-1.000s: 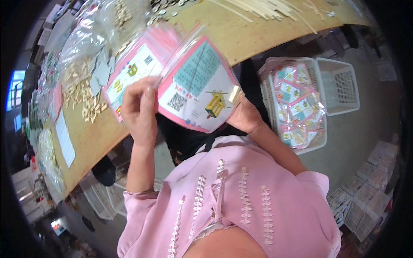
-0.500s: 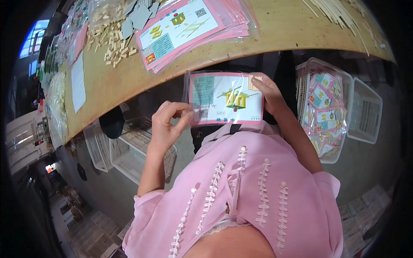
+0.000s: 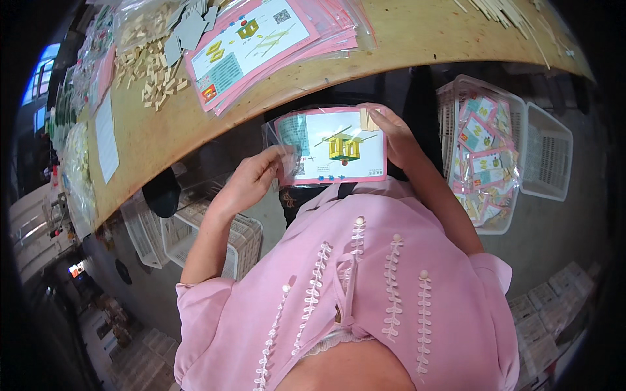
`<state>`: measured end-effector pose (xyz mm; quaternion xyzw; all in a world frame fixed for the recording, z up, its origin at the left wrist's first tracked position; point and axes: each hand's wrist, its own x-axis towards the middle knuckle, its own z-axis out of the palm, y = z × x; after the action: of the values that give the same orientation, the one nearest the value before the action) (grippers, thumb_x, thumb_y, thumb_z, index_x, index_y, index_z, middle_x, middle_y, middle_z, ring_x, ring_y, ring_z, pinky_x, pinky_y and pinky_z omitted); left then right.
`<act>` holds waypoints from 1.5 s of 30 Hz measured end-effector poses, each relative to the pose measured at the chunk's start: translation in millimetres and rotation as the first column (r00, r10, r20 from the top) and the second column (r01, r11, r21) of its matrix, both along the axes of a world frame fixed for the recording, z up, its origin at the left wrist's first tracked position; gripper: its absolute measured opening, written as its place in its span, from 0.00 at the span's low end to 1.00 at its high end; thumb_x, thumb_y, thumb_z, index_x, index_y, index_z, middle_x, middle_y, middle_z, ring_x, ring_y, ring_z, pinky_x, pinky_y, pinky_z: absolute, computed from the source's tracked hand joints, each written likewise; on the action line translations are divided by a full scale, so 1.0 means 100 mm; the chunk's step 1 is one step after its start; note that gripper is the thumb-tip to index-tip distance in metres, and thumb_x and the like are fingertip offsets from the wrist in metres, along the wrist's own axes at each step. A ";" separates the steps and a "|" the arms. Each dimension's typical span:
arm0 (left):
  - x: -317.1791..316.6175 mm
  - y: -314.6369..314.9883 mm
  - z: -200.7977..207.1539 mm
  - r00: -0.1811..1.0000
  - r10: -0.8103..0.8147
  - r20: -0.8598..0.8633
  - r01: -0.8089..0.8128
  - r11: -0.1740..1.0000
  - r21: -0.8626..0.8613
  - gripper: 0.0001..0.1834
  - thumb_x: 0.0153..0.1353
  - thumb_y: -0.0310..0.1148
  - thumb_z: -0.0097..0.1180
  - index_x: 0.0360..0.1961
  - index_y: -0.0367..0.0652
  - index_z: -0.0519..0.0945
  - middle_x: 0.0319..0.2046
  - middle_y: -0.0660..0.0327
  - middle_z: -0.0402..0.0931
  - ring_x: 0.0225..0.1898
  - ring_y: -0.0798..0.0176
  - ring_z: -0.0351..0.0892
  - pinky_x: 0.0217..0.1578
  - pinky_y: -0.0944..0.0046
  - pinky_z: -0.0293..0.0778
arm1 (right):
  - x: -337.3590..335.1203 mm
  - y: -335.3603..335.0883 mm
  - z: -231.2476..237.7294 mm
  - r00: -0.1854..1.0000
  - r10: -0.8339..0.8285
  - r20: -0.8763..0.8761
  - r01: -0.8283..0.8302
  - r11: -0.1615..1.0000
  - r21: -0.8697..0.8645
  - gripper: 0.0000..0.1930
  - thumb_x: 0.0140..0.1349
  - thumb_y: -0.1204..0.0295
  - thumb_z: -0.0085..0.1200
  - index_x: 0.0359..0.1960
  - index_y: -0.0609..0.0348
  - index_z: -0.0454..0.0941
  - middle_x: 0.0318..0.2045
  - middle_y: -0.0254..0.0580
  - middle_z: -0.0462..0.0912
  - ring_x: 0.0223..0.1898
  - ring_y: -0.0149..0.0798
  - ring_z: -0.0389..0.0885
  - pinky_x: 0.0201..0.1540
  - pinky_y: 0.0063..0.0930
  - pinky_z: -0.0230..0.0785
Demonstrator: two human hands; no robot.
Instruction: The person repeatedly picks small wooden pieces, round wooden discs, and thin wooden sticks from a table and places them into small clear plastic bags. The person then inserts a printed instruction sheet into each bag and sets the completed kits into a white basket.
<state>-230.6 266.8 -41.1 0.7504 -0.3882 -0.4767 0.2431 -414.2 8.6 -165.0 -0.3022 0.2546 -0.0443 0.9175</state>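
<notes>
One pink-bordered packet (image 3: 321, 153) is held just before a wooden table (image 3: 150, 140), the left hand (image 3: 255, 174) pinching its left edge, the right hand (image 3: 395, 135) gripping its upper right corner by pale wooden pieces (image 3: 367, 120)

A white sheet (image 3: 106, 143) lies on the wooden table (image 3: 140, 140), with pale crates (image 3: 248, 244) on the floor (image 3: 544, 225) below.

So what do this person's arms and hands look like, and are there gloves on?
No gloves: the left hand and right hand are both bare. The forearms are uncovered too, with no watch or bracelet that I can see. Higher up are loose, light pink sleeves, ending around the elbows.
</notes>
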 end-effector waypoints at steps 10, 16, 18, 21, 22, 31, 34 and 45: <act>-0.16 -0.10 0.04 0.683 0.421 -0.597 -0.408 0.898 0.166 0.27 0.69 0.20 0.44 0.69 0.37 0.65 0.44 0.57 0.79 0.40 0.65 0.77 0.46 0.64 0.74 | 0.03 0.04 0.21 0.999 0.020 -0.036 -0.022 0.997 -0.078 0.19 0.77 0.63 0.43 0.62 0.62 0.70 0.52 0.46 0.80 0.54 0.37 0.80 0.59 0.32 0.72; -0.17 -0.20 -0.23 0.461 0.278 -0.843 -0.343 0.932 0.120 0.22 0.74 0.26 0.46 0.67 0.36 0.68 0.50 0.56 0.79 0.42 0.69 0.76 0.46 0.68 0.74 | 0.04 0.05 0.24 1.000 -0.003 -0.021 0.002 1.000 -0.016 0.21 0.79 0.61 0.37 0.63 0.62 0.70 0.54 0.46 0.80 0.56 0.37 0.80 0.60 0.32 0.71; -0.21 -0.29 -0.23 0.726 0.216 -0.653 -0.264 0.964 0.026 0.20 0.75 0.27 0.48 0.66 0.36 0.69 0.53 0.54 0.79 0.45 0.68 0.78 0.48 0.69 0.76 | 0.04 0.04 0.19 1.000 -0.001 -0.011 0.001 1.000 -0.013 0.22 0.80 0.61 0.35 0.64 0.62 0.70 0.56 0.46 0.79 0.56 0.37 0.79 0.61 0.32 0.71; -0.23 -0.42 -0.29 0.656 0.367 -0.659 -0.414 0.906 0.092 0.19 0.74 0.28 0.50 0.64 0.37 0.70 0.53 0.53 0.79 0.51 0.64 0.81 0.52 0.68 0.79 | 0.03 0.03 0.25 0.999 0.007 -0.032 -0.008 1.000 -0.017 0.24 0.81 0.59 0.31 0.64 0.62 0.70 0.57 0.47 0.79 0.57 0.38 0.79 0.61 0.32 0.71; -0.21 -0.45 -0.34 0.571 0.410 -0.712 -0.454 0.879 0.142 0.19 0.74 0.28 0.49 0.64 0.37 0.70 0.53 0.52 0.79 0.53 0.63 0.81 0.53 0.68 0.79 | 0.02 0.04 0.25 1.000 0.017 -0.002 -0.017 0.996 -0.086 0.23 0.80 0.60 0.33 0.64 0.62 0.70 0.57 0.47 0.79 0.57 0.37 0.79 0.61 0.32 0.72; -0.27 -0.74 -0.45 0.450 0.352 -0.821 -0.443 0.886 0.137 0.22 0.73 0.29 0.53 0.67 0.42 0.69 0.31 0.62 0.82 0.22 0.78 0.64 0.23 0.80 0.57 | -0.05 -0.04 -0.02 0.992 0.089 0.088 -0.060 0.955 -0.289 0.25 0.61 0.77 0.58 0.61 0.66 0.70 0.58 0.50 0.78 0.56 0.42 0.81 0.61 0.36 0.73; -0.34 -0.80 -0.43 0.625 0.313 -0.715 -0.444 0.896 0.004 0.26 0.70 0.30 0.58 0.68 0.46 0.70 0.25 0.68 0.78 0.19 0.81 0.61 0.21 0.79 0.56 | -0.05 -0.04 0.09 0.996 0.010 0.088 -0.021 0.993 0.120 0.24 0.60 0.78 0.59 0.59 0.66 0.71 0.56 0.51 0.79 0.55 0.43 0.81 0.59 0.37 0.75; -0.38 -0.82 -0.57 0.790 0.204 -0.578 -0.394 0.891 -0.225 0.32 0.66 0.30 0.65 0.69 0.45 0.66 0.26 0.67 0.76 0.19 0.79 0.66 0.18 0.74 0.62 | -0.05 -0.01 0.15 0.997 0.042 -0.057 -0.037 0.995 0.094 0.19 0.65 0.71 0.60 0.56 0.64 0.75 0.48 0.45 0.83 0.47 0.39 0.85 0.52 0.33 0.78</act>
<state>-268.7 184.9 -97.6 0.5858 -0.2530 -0.5498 0.5390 -418.9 8.0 -149.6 -0.2652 0.2776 -0.0053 0.9234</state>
